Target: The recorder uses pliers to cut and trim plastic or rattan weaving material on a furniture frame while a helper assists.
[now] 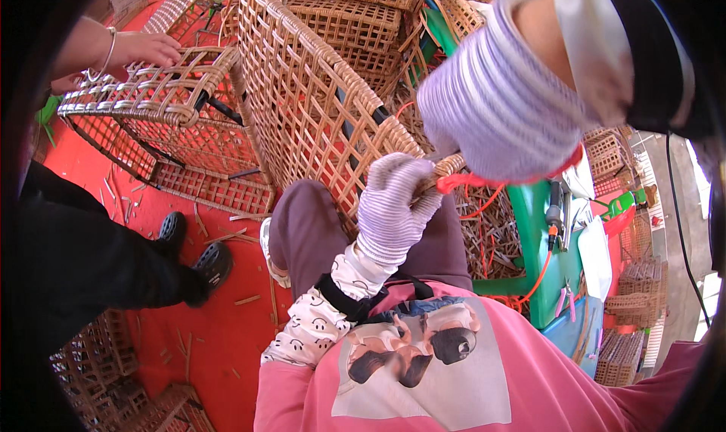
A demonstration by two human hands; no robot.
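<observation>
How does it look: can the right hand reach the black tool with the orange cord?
Probably yes: the right hand is at the basket rim, and the black tool lies seemingly uncovered on the green surface nearby.

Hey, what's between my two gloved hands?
The head view shows a short stretch of basket rim between your left hand and right hand, with something red just below it.

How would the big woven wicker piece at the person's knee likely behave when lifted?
The wicker piece is probably light for its size, since its weave is so open. Its thick, wrapped rim suggests it should stay fairly stiff.
</observation>
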